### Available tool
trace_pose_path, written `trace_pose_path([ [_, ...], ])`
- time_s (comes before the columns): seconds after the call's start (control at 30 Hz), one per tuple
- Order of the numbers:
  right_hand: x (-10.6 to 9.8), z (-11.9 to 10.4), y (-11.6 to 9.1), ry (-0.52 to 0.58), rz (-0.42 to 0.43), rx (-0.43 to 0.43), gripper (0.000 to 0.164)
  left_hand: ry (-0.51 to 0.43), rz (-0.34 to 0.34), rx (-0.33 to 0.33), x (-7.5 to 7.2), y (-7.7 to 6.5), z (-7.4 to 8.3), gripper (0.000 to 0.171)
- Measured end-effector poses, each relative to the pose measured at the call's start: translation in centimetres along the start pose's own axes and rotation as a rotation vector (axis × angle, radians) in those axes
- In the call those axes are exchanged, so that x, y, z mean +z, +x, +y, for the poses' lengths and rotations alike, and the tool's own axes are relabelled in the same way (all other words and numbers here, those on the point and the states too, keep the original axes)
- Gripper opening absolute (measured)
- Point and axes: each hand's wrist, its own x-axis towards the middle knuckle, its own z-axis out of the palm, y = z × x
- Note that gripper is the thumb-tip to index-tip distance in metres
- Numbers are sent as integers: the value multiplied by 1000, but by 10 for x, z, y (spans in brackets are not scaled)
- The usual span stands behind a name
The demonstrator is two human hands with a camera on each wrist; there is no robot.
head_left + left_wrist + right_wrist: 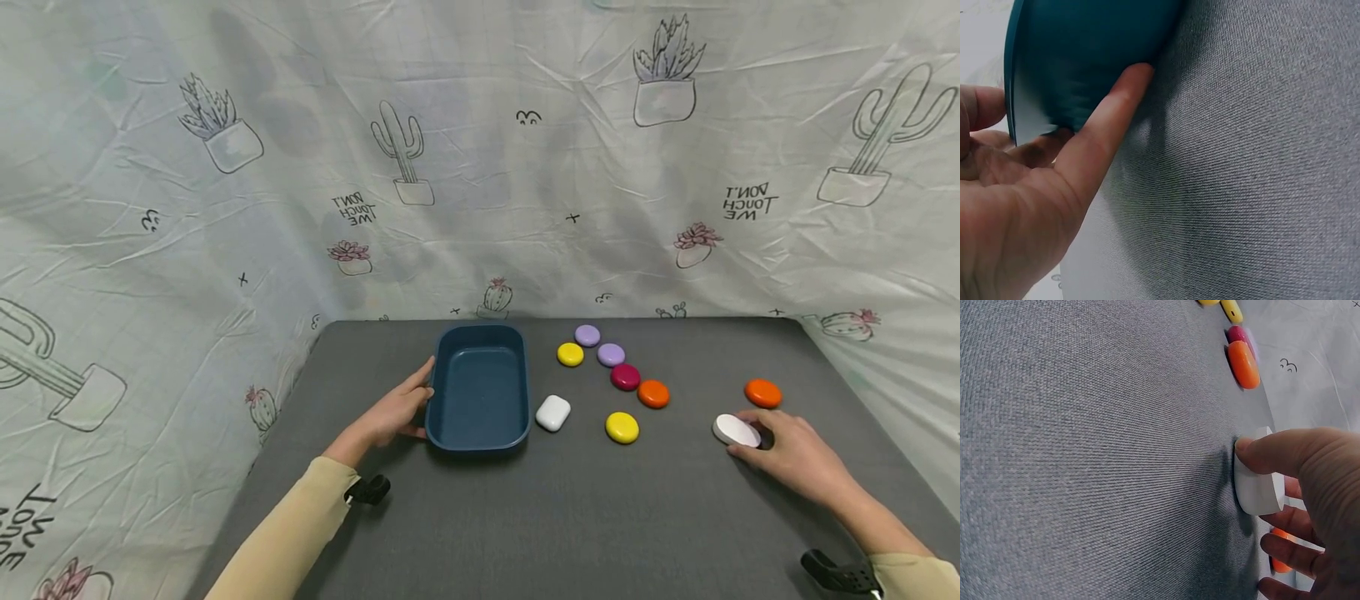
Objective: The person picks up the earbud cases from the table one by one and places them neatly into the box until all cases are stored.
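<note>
Tray, dark blue, rectangular and round-cornered [483,398], standing left of centre on a dark grey, cloth-textured tabletop [525,525]. The left hand [393,412] touches the tray's outer left side, unclenched: the thumb lies straight, low at the near left corner, and the other fingers rest along the wall, near the rim. The right hand [797,457] grasps a thick white round piece [732,431] between thumb and fingers, at the right of the scene, well apart from the tray; whether this piece touches the tabletop cannot be told.

Between tray and right hand lie the other pieces: a white rounded-square piece [552,413] just right of the tray; a glossy yellow disc [570,354] and two lavender discs [587,336] on the far side; a dark magenta disc [626,377] beside an orange disc [653,394]; and a second yellow disc [622,427] nearer. A second orange disc [763,393] lies just beyond the right hand. Pale yellow sleeves [296,521] cover both arms, with a black wristband [367,490] at each wrist. A pale cactus-printed cloth [465,150] hangs behind.
</note>
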Motion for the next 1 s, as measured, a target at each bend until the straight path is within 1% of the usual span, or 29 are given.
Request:
trace_pose_path([
  [0.1,-1,-1,-2,-1,5,10,60,0,-12,4,0,3,0,66],
  [0.33,-3,-1,-2,-10,2,21,61,0,2,4,1,7,0,67],
  [0.53,-2,-1,0,-22,8,6,59,-10,2,1,0,7,-1,68],
  [0.7,-2,-4,1,-43,15,17,54,-20,-9,5,-2,7,-2,67],
  [0.87,-4,-14,4,-44,34,18,53,-25,-7,0,-1,6,-2,67],
  [1.0,-6,-30,10,-20,92,-14,50,-26,7,-10,0,4,-4,66],
])
